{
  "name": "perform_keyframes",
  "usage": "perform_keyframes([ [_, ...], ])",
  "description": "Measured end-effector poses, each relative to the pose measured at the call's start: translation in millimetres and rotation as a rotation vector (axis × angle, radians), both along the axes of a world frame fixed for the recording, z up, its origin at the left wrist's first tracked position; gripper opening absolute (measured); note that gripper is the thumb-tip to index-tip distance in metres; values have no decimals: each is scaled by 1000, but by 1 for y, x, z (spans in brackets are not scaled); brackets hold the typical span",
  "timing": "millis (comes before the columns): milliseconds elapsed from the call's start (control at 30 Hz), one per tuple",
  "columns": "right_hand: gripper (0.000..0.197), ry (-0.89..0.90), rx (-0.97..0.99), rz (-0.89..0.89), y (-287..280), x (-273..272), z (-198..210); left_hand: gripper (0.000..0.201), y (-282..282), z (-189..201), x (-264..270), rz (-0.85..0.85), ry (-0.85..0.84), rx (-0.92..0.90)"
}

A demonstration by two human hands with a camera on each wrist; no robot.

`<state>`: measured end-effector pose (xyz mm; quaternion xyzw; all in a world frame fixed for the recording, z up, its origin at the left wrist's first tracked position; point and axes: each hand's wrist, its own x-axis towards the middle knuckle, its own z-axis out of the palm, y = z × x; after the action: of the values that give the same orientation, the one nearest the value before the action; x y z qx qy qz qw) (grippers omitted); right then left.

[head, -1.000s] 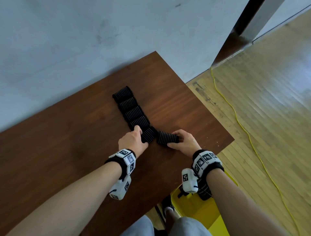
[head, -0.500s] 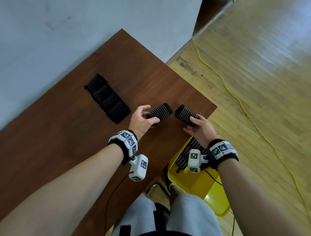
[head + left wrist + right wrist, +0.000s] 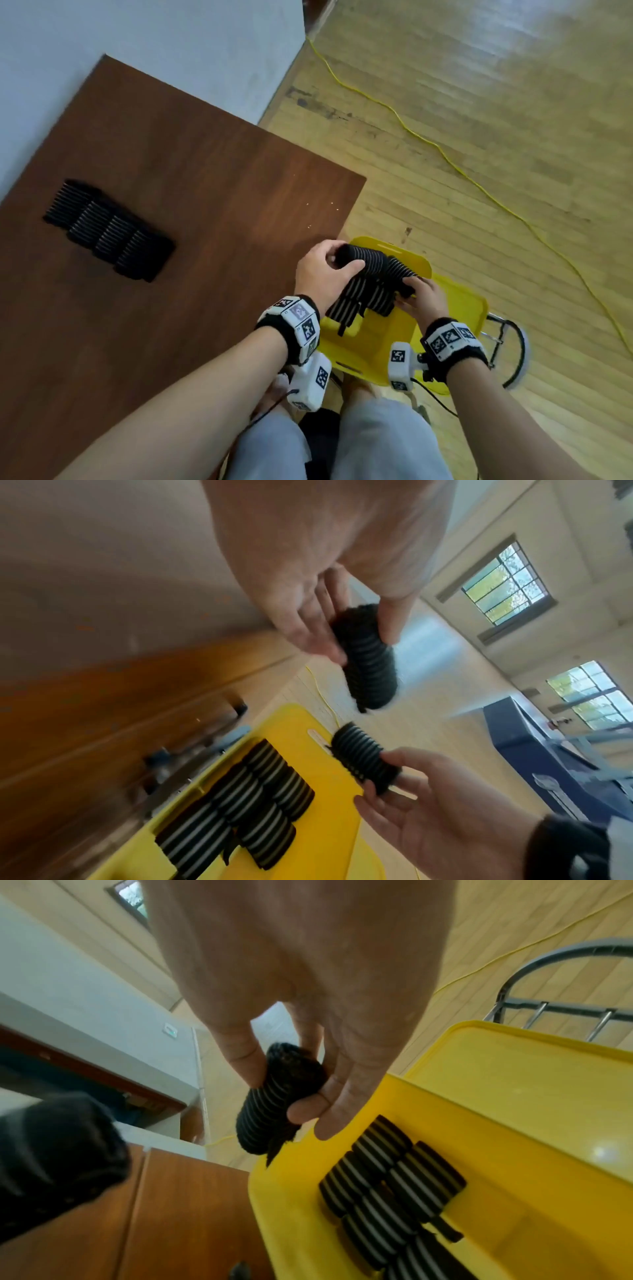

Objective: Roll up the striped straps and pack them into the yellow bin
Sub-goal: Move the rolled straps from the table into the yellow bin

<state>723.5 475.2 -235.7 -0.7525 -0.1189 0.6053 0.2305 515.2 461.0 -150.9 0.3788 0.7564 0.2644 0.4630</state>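
Each hand holds one rolled black strap with thin white stripes above the yellow bin (image 3: 373, 346). My left hand (image 3: 342, 261) grips its roll (image 3: 368, 260) between thumb and fingers, just past the table corner. My right hand (image 3: 407, 293) pinches a second roll (image 3: 399, 272) by one end, close beside the first. In the left wrist view the left roll (image 3: 369, 661) hangs above the right roll (image 3: 363, 758), with a small gap between them. Several rolled straps (image 3: 387, 1191) lie packed in rows on the bin's floor (image 3: 514, 1137). More rolls (image 3: 109, 229) sit in a row on the table.
The brown wooden table (image 3: 205, 240) ends at a corner just left of the bin. The bin rests on a metal-framed stool (image 3: 510, 346). A yellow cable (image 3: 445, 157) runs across the wooden floor. A grey wall stands behind the table.
Both hands lifted a roll off the table and carried it right, past the table edge, to above the bin. Fewer rolls stay in the row on the table.
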Motion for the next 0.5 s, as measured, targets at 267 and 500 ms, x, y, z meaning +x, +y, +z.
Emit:
perform_keyframes([
  [267,32,-95,-95,200,-16,12,-59,44,-9,-50,67,-205,212,32],
  [500,45,-168,-137,189,-11,24,-113,41,-3,-115,91,-331,298,-223],
])
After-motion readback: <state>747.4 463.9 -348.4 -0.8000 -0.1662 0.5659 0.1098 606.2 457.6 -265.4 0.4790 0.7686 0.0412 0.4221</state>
